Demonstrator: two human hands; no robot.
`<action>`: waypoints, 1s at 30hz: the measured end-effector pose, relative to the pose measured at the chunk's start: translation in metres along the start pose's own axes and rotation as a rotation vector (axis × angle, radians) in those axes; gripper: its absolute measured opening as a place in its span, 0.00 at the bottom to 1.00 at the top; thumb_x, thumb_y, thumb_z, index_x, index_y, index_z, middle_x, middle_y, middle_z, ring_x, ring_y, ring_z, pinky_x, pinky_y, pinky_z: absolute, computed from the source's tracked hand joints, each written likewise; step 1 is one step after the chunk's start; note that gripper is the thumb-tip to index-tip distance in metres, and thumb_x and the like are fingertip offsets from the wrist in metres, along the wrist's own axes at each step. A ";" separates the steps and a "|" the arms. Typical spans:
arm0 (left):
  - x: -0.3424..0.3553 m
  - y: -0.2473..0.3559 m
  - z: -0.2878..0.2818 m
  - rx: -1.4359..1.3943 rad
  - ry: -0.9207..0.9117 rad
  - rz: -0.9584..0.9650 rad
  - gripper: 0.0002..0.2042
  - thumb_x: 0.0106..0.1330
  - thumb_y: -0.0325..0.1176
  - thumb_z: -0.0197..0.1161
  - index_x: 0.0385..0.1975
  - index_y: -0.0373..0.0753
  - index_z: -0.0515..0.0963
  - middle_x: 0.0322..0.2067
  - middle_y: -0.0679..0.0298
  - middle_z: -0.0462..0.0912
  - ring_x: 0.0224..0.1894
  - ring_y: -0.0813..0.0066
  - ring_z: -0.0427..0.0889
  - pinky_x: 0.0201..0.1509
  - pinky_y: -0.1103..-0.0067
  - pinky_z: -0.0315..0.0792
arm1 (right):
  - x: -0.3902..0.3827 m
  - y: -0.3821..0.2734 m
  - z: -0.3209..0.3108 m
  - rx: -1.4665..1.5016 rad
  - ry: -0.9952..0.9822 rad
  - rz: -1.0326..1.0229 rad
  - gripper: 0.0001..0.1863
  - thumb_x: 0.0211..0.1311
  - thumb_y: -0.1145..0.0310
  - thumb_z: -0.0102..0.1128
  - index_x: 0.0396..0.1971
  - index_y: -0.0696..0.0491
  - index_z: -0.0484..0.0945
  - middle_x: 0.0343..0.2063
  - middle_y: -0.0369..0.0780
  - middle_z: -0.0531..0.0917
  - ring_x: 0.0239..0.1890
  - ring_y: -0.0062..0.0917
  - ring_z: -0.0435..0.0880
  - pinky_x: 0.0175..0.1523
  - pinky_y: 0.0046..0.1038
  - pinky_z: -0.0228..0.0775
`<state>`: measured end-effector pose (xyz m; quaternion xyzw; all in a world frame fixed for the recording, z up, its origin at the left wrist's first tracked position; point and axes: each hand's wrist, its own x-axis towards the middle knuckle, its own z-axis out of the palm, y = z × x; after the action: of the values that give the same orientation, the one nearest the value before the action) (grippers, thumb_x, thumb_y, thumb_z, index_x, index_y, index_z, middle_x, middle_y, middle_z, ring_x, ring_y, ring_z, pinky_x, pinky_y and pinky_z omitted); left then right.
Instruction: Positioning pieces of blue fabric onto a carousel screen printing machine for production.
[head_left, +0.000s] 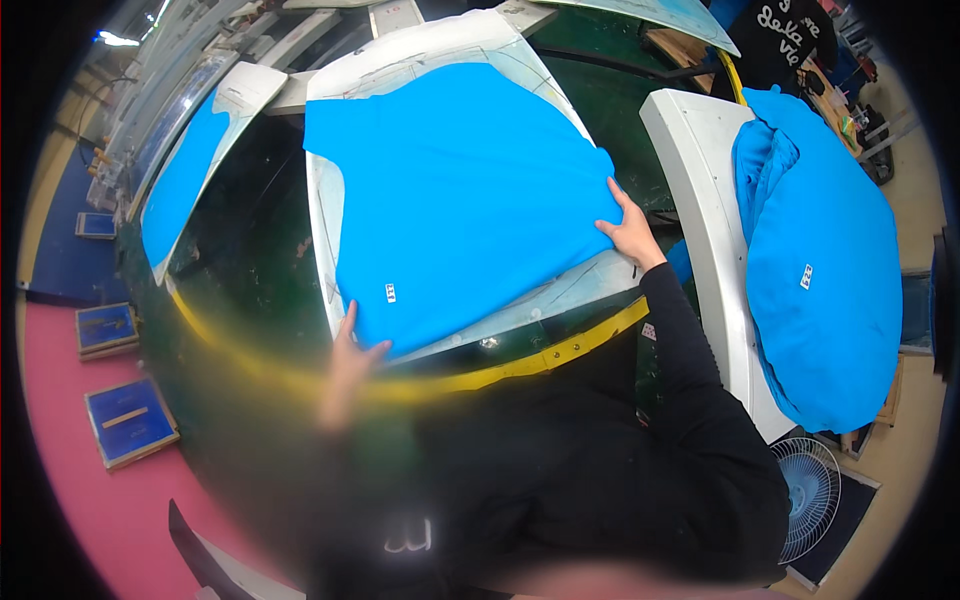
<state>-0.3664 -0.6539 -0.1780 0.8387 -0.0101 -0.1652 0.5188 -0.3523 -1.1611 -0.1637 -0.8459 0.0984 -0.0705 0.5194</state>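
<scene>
A blue cut fabric piece (pixel 460 210) with a small white label lies on a white board (pixel 400 50) in front of me. My right hand (pixel 635 232) is at the fabric's right edge, thumb and fingers closed on it; the cloth bunches slightly there. At the near left corner of the fabric is my left hand (pixel 352 362), its thumb and forefinger spread apart against the cloth. The wrist behind it is blurred.
To the right, a heap of blue fabric (pixel 825 270) rests on another white board (pixel 690 190). A third board with blue cloth (pixel 185 180) stands at the left. A yellow curved rail (pixel 560 357) runs close before me. A fan (pixel 805 500) stands at lower right; framed blue panels (pixel 132 422) lie at left.
</scene>
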 end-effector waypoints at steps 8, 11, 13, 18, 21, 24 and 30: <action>-0.010 0.026 0.006 -0.055 -0.009 -0.091 0.45 0.50 0.16 0.67 0.68 0.39 0.50 0.63 0.50 0.57 0.50 0.60 0.76 0.33 0.78 0.83 | -0.005 0.016 -0.001 -0.184 -0.043 0.059 0.46 0.47 0.77 0.66 0.67 0.54 0.53 0.64 0.53 0.60 0.66 0.41 0.61 0.66 0.31 0.55; -0.010 0.019 0.004 -0.025 -0.017 -0.082 0.44 0.50 0.16 0.67 0.68 0.38 0.50 0.63 0.49 0.57 0.50 0.60 0.77 0.33 0.78 0.83 | -0.006 0.020 0.000 -0.194 -0.033 0.066 0.46 0.47 0.76 0.66 0.67 0.55 0.52 0.65 0.53 0.59 0.68 0.41 0.58 0.68 0.32 0.53; -0.007 0.010 0.005 0.026 0.010 -0.013 0.44 0.50 0.17 0.67 0.68 0.39 0.50 0.62 0.49 0.60 0.48 0.62 0.78 0.33 0.79 0.82 | -0.007 0.036 0.006 -0.254 0.049 -0.025 0.45 0.48 0.74 0.67 0.67 0.54 0.53 0.63 0.52 0.62 0.64 0.40 0.63 0.64 0.31 0.58; -0.015 0.022 0.015 -0.239 0.071 -0.064 0.39 0.54 0.19 0.66 0.67 0.38 0.54 0.58 0.52 0.67 0.41 0.70 0.80 0.32 0.82 0.79 | -0.030 0.017 0.014 -0.182 0.227 0.004 0.39 0.49 0.66 0.68 0.64 0.48 0.64 0.46 0.44 0.78 0.39 0.29 0.77 0.47 0.26 0.69; -0.021 0.007 0.025 -0.320 0.117 -0.161 0.29 0.55 0.23 0.68 0.60 0.39 0.68 0.47 0.59 0.75 0.33 0.83 0.77 0.30 0.88 0.76 | -0.045 0.017 0.021 0.075 -0.059 0.024 0.23 0.52 0.66 0.68 0.51 0.46 0.78 0.21 0.32 0.79 0.22 0.14 0.68 0.33 0.18 0.65; -0.019 0.008 0.036 -0.186 0.206 -0.033 0.28 0.55 0.24 0.68 0.58 0.38 0.69 0.41 0.61 0.78 0.30 0.85 0.77 0.28 0.89 0.74 | -0.047 0.019 0.029 0.132 0.071 -0.148 0.20 0.55 0.70 0.64 0.50 0.49 0.79 0.24 0.30 0.78 0.22 0.12 0.67 0.31 0.18 0.65; -0.031 0.024 0.020 -0.306 0.221 -0.140 0.30 0.54 0.21 0.67 0.59 0.30 0.64 0.37 0.59 0.79 0.21 0.84 0.76 0.21 0.90 0.71 | -0.064 -0.016 0.019 0.403 0.089 0.143 0.20 0.57 0.74 0.63 0.51 0.54 0.77 0.29 0.34 0.82 0.25 0.11 0.73 0.29 0.16 0.67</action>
<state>-0.3978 -0.6766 -0.1575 0.7618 0.1305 -0.1076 0.6254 -0.4085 -1.1224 -0.1594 -0.7118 0.1649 -0.0888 0.6769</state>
